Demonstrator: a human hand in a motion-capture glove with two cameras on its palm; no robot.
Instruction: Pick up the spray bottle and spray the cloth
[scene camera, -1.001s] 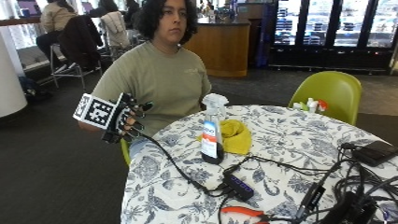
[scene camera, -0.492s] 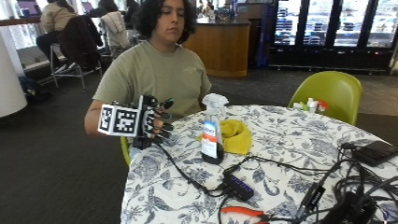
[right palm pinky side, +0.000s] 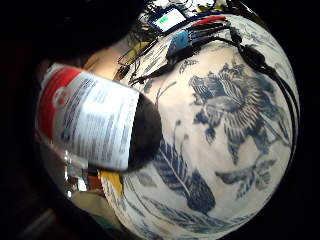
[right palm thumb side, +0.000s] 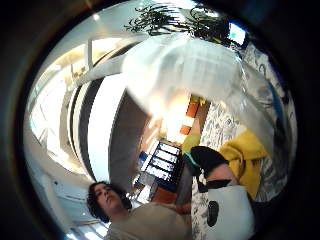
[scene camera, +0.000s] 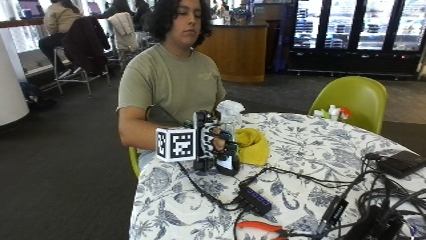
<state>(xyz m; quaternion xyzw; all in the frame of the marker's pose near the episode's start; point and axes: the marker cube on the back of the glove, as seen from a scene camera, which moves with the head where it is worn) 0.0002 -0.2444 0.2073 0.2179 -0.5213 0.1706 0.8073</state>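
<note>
Change: a second ago the right hand (scene camera: 214, 147) was hanging in the air left of the counter (scene camera: 313, 165), well apart from the spray bottle (scene camera: 227, 134); now it is sitting against the bottle's body, so the reach is giving way to the grasp.
Meaning for the task: the pick-up looks to be starting; the bottle is apparently not yet lifted, and no spraying is happening.
Fingers: they are curling round the lower body of the bottle in the outside view; in the little finger side palm view the bottle's label (right palm pinky side: 90, 120) is filling the frame with a dark fingertip (right palm pinky side: 145, 132) pressing on it, so the hand is grasping the bottle.
Spray bottle: it is standing upright near the left edge of the counter, its white trigger head (scene camera: 231, 108) showing above the hand.
Cloth: the yellow cloth (scene camera: 251, 145) is lying bunched on the counter, just right of the bottle and touching or nearly touching it.
Containers: the bottle is the only one that matters here; I cannot tell how much liquid is sitting in it.
Next move, as a guess: lifting and turning the nozzle toward the cloth.
</note>
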